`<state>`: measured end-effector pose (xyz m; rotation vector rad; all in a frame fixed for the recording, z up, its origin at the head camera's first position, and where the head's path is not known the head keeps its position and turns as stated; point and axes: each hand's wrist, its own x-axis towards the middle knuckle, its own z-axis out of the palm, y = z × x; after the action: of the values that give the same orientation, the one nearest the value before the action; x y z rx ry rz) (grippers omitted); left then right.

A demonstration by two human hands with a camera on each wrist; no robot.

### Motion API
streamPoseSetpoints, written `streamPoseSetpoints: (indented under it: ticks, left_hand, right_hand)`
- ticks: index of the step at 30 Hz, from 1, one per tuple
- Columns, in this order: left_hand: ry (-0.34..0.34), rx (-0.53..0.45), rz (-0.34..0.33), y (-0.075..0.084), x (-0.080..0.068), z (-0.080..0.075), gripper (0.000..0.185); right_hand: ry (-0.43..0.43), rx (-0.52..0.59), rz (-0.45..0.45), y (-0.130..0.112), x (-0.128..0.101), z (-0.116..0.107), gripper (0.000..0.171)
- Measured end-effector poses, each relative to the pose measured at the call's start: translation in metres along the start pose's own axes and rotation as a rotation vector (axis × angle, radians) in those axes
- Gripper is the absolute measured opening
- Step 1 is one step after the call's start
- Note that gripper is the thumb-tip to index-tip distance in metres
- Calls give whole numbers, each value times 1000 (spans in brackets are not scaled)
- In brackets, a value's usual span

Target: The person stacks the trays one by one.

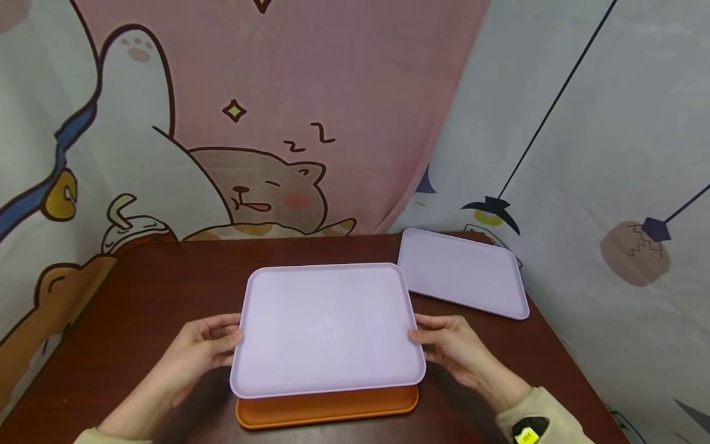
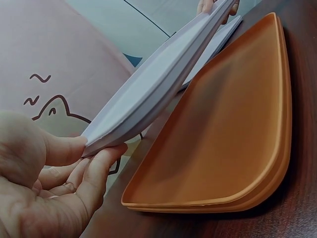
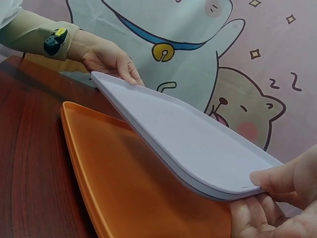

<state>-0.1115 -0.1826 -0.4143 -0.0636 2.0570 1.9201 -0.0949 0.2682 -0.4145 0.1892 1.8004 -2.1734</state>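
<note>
My left hand (image 1: pixel 196 348) and right hand (image 1: pixel 452 345) pinch the short ends of a pale lilac tray (image 1: pixel 327 333), thumbs on the rim and fingers beneath. An orange tray (image 1: pixel 327 408) lies on the table under it, mostly hidden from the head view. From the left wrist, the lilac tray (image 2: pixel 153 84) is tilted and raised above the orange tray (image 2: pixel 223 119), with a gap between them. The right wrist view shows the lilac tray's edge (image 3: pixel 168 163) as a doubled line, and the orange tray (image 3: pixel 124 173) below.
Another pale lilac tray (image 1: pixel 463 271) lies at the table's back right corner, partly behind the held one. The dark red-brown table (image 1: pixel 166 277) meets a cartoon-printed cloth (image 1: pixel 360 92) at the back and sides. A dark band with a yellow patch (image 1: pixel 527 431) is on the right sleeve.
</note>
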Motion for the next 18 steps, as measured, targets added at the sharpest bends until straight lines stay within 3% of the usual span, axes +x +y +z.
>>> streamPoseSetpoints:
  ticks: [18]
  left_hand:
    - [-3, 5, -10, -5, -3, 3, 51]
  right_hand:
    - [4, -7, -6, 5, -3, -4, 57]
